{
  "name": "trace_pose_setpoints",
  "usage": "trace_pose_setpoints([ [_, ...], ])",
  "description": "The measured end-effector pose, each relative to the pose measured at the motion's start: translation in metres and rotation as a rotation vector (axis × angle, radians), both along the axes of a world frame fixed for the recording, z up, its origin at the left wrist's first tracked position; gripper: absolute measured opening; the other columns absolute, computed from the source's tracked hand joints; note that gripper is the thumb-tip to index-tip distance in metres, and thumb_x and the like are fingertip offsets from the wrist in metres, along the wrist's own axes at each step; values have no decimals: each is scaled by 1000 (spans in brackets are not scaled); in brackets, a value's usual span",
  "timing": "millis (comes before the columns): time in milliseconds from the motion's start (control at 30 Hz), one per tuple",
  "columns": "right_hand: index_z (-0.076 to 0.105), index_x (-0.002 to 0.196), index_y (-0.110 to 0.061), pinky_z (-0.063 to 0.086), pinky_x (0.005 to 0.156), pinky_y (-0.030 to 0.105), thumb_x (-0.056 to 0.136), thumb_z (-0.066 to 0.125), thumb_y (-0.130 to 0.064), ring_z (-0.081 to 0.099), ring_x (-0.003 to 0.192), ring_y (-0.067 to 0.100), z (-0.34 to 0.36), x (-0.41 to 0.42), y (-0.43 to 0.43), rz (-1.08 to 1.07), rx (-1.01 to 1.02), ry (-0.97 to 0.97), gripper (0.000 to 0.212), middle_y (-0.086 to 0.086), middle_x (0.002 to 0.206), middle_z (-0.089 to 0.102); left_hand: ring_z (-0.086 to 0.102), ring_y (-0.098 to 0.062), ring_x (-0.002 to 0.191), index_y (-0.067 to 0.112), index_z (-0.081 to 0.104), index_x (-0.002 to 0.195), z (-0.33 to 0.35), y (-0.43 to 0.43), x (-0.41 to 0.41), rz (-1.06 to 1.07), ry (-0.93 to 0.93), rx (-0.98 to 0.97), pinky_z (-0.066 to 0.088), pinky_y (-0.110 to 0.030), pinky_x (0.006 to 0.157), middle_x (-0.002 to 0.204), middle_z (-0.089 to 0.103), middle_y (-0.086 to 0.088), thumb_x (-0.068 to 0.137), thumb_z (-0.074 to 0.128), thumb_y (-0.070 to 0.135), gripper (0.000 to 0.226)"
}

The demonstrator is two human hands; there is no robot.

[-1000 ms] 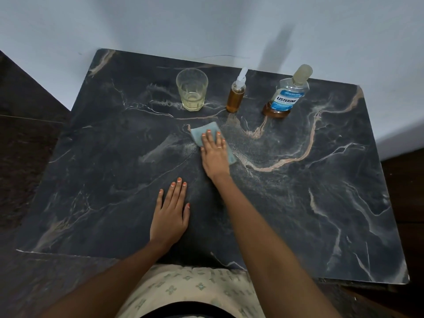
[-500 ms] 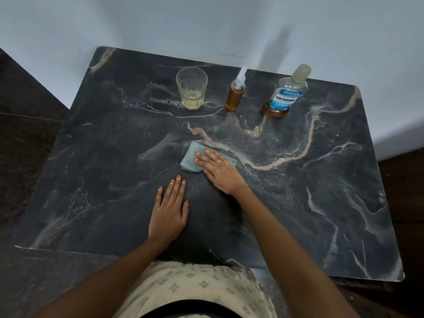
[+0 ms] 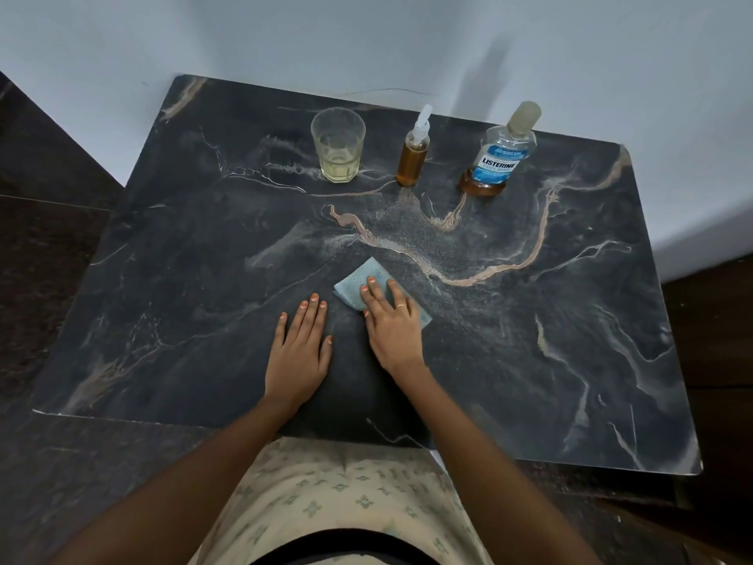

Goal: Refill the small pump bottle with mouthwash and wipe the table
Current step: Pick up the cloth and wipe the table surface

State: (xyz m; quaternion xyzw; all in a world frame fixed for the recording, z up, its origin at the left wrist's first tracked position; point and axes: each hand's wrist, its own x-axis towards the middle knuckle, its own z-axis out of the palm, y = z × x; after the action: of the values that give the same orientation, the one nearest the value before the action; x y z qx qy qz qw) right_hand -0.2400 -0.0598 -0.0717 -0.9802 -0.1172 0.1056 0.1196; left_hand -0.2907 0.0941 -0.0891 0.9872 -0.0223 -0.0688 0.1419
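A small pump bottle [image 3: 413,157] full of amber liquid stands upright at the back of the dark marble table [image 3: 570,320]. To its right stands a capped mouthwash bottle [image 3: 500,157] with a blue label and a little amber liquid at the bottom. My right hand [image 3: 391,324] presses flat on a light blue cloth [image 3: 360,285] near the table's middle. My left hand [image 3: 301,352] lies flat on the table just left of it, fingers together, holding nothing.
A glass tumbler [image 3: 338,146] with a little pale yellow liquid stands left of the pump bottle. A pale wall runs behind the table. Dark floor lies to the left and right. My patterned clothing is at the near edge.
My right hand has dragged the cloth from near the pump bottle toward me, ending beside my left hand. The left hand has stayed put.
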Motion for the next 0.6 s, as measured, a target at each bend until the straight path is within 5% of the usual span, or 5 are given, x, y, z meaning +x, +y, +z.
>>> trace_pose_setpoints([
  [133,12,145,-19,20,109,42,100,25,-28,8,143,24,-1,-22,12,14,-21,40,48,-3,156,8,21,-21,140,9,25,141,1,-5,3,37,3,-1,7,-42,114,152,24,-9,94,24,32,52],
  [300,51,127,-12,29,106,35,94,44,-15,37,131,22,16,-7,-7,-208,346,12,33,7,143,42,13,-19,142,6,28,140,9,-28,6,131,-20,-118,2,-36,115,153,21,-7,94,40,26,51],
  [467,51,124,-8,39,97,35,91,50,-10,44,116,25,23,8,-23,-408,399,100,33,10,123,52,25,-27,130,4,35,136,26,-57,12,480,19,-469,22,-34,108,148,29,-8,89,52,20,53],
  [600,55,121,-8,46,93,42,88,56,-10,52,109,26,25,16,-23,-456,441,175,32,11,116,55,32,-29,126,1,39,132,35,-72,23,695,63,-740,24,-35,107,142,33,-11,86,57,11,51],
])
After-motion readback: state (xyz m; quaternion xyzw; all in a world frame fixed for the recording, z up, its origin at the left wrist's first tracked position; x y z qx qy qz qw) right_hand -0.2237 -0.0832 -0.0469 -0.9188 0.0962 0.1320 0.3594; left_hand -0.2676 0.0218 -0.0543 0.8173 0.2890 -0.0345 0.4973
